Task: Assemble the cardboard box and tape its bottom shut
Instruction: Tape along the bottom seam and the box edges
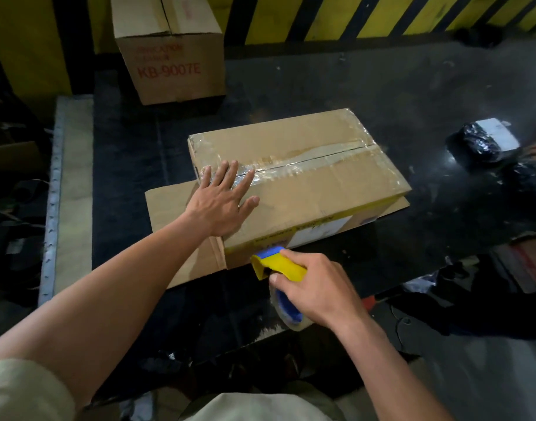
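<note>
A brown cardboard box (315, 174) lies on the dark table (367, 86) with its closed flaps facing up. Clear tape runs along the centre seam and the edges. Loose flaps stick out flat at the left and under the near side. My left hand (222, 199) presses flat, fingers spread, on the left end of the box top, over the taped seam. My right hand (315, 287) grips a yellow and blue tape dispenser (275, 265) with a clear tape roll. The dispenser's head touches the near side wall of the box.
A taller cardboard box (172, 53) with red print stands at the back left. Black wrapped parcels (485, 141) lie at the right, one with a white label. A yellow and black striped wall runs behind. A pale ledge (72, 177) borders the table's left side.
</note>
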